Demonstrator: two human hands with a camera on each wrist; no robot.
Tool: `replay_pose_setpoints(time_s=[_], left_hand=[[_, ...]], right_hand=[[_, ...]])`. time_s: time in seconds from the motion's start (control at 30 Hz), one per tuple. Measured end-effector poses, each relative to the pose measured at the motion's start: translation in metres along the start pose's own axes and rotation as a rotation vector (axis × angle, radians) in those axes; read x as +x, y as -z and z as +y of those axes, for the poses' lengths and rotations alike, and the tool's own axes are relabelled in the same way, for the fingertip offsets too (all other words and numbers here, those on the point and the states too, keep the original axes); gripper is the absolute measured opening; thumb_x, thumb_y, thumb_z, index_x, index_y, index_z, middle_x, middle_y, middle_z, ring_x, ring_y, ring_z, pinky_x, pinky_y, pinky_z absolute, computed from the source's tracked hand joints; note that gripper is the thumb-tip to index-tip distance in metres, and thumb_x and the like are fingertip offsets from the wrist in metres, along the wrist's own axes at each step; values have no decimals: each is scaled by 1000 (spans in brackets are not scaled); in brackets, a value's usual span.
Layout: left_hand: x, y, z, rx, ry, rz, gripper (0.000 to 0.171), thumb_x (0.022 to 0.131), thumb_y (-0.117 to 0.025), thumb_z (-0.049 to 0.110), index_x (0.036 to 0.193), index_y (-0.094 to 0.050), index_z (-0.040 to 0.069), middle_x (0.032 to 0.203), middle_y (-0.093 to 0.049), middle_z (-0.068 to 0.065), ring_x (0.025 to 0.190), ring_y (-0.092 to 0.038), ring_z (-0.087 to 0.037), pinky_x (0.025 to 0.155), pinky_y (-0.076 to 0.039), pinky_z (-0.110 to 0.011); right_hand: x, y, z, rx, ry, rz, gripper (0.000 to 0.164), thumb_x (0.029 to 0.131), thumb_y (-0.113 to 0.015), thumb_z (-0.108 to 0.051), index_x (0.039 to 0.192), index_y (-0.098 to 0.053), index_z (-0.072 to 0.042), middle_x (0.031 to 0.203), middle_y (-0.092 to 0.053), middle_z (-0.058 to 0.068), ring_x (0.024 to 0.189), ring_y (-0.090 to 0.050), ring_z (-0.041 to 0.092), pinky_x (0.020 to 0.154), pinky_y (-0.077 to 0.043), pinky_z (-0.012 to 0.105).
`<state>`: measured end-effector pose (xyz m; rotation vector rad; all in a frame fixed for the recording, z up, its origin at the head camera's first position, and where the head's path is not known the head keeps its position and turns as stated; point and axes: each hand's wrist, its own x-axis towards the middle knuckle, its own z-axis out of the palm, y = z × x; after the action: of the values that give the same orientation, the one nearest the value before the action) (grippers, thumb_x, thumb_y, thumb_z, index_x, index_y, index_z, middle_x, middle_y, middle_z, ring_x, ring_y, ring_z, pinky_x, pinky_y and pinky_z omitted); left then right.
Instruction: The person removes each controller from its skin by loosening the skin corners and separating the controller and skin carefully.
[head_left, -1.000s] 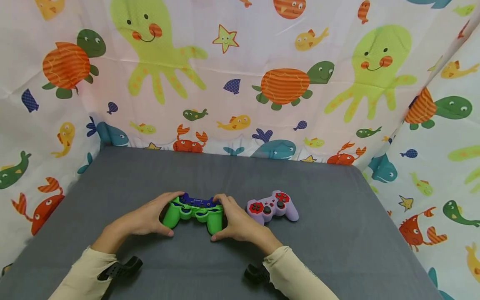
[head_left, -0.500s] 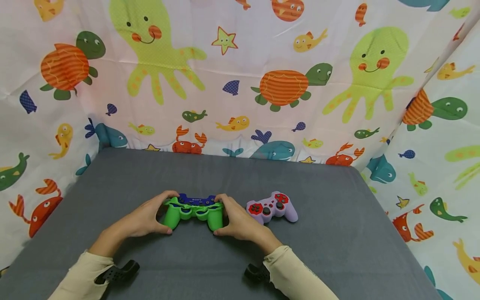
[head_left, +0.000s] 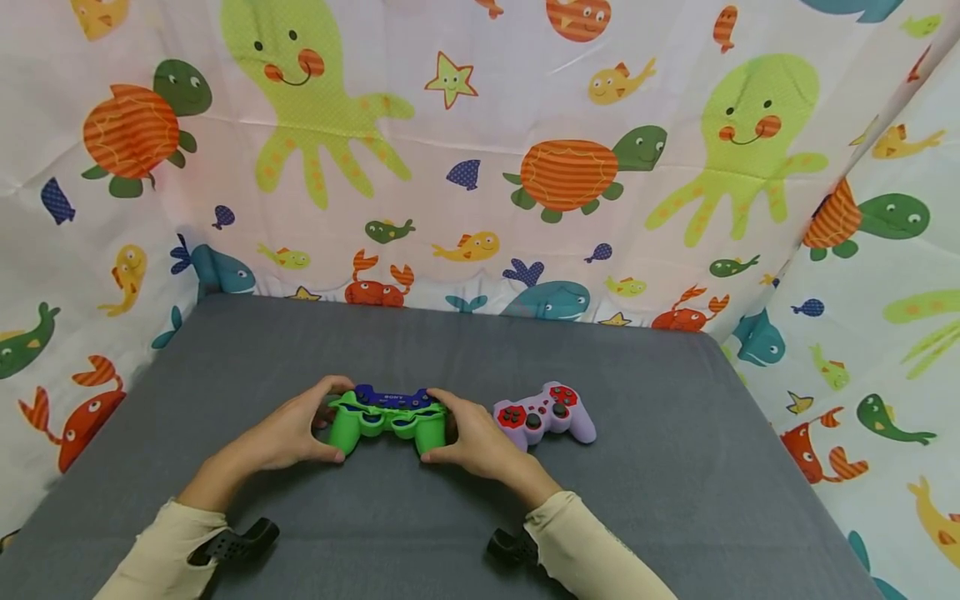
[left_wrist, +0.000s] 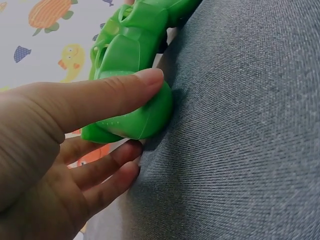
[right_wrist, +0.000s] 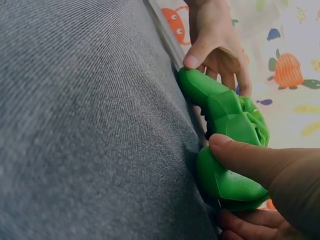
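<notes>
A game controller with a green rubbery cover (head_left: 386, 417) lies between my two hands near the middle of the table. Its blue part with SONY lettering shows along the far edge. My left hand (head_left: 294, 425) grips the left handle, thumb on the near end and fingers around the far side. On the right handle, my right hand (head_left: 476, 437) pinches in the same way. The wrist views show the left thumb (left_wrist: 115, 95) and right thumb (right_wrist: 245, 155) pressed on smooth green handles. Just right of my right hand rests a lilac controller with red button areas (head_left: 546, 414), partly behind that hand.
The table has a dark grey cloth (head_left: 675, 467). Behind and at both sides hangs a white curtain (head_left: 495, 100) printed with sea animals. Black bands (head_left: 240, 542) sit at both wrists, beside cream sleeves (head_left: 592, 550).
The near ends of the green controller's handles have come slightly farther from me, and both thumbs have shifted with them. The grip on both sides stays, and the lilac controller has not moved.
</notes>
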<state>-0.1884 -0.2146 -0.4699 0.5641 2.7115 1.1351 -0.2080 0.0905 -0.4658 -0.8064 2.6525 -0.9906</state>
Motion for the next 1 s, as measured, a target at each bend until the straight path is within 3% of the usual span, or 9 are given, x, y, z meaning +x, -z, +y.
replay_pose_setpoints(time_s=[0.23,0.5,0.7,0.8,1.0], left_hand=[[1,-2,-1,23,-16,19,88,71,-93,16,142,-41,11,140,-53,-17,111,-64,-30,90,-54,-45],[-1,-2,-2,23,-3,56,75,69,-94,16,128,-47,14,123,-55,-8,96,-55,-19,79,-48,-32],[-3,0,-1,21,-17,-5,83,69,-94,19,133,-40,11,131,-49,-14,106,-58,-27,86,-51,-42],[-2,-1,-1,34,-21,-21,85,69,-94,20,132,-38,10,129,-47,-14,106,-58,-26,86,-52,-40],[0,-6,-2,57,-11,38,77,67,-95,15,125,-44,12,106,-52,-6,83,-52,-15,69,-45,-27]], right_hand=[[-2,2,0,9,-6,9,89,77,-90,-31,152,-45,-14,87,-64,1,74,-54,9,65,-44,22],[-2,2,0,-7,8,0,89,78,-89,-34,153,-44,-14,95,-64,-1,83,-60,18,69,-46,22],[-1,2,-2,-18,14,-6,90,79,-88,-34,154,-43,-15,98,-64,-1,83,-59,16,73,-46,23],[-1,2,-3,-18,8,-9,89,79,-88,-34,154,-43,-15,95,-64,-1,81,-58,16,71,-45,23],[-1,1,-2,-4,5,-10,90,78,-89,-33,154,-43,-14,88,-62,0,73,-51,7,65,-42,22]])
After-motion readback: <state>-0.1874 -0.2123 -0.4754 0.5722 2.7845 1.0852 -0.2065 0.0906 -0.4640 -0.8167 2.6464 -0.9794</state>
